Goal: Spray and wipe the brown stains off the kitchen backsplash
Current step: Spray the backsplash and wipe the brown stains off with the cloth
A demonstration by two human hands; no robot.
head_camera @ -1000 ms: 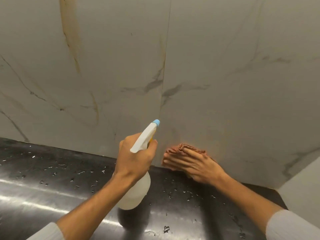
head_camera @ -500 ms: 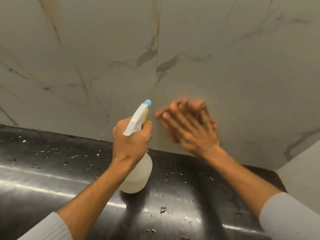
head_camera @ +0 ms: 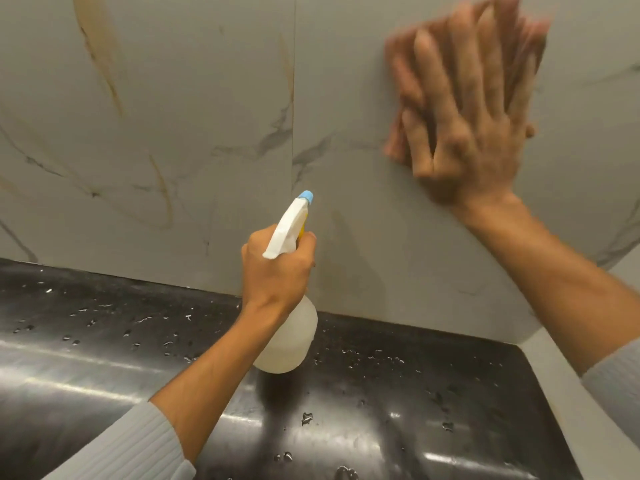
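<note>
The pale marbled backsplash (head_camera: 207,98) fills the upper view, with brown streaks (head_camera: 100,53) at its upper left, well apart from both hands. Below it lies a black countertop (head_camera: 86,375). A pale side wall (head_camera: 578,431) closes the right corner. The right hand (head_camera: 464,133), fingers straight and spread, presses what looks like a brownish cloth (head_camera: 394,136), blurred, flat against the right tile. The left hand (head_camera: 277,268) grips a white spray bottle (head_camera: 287,341) by its neck, its blue nozzle (head_camera: 307,196) towards the wall. Water droplets (head_camera: 166,342) dot the counter.
</note>
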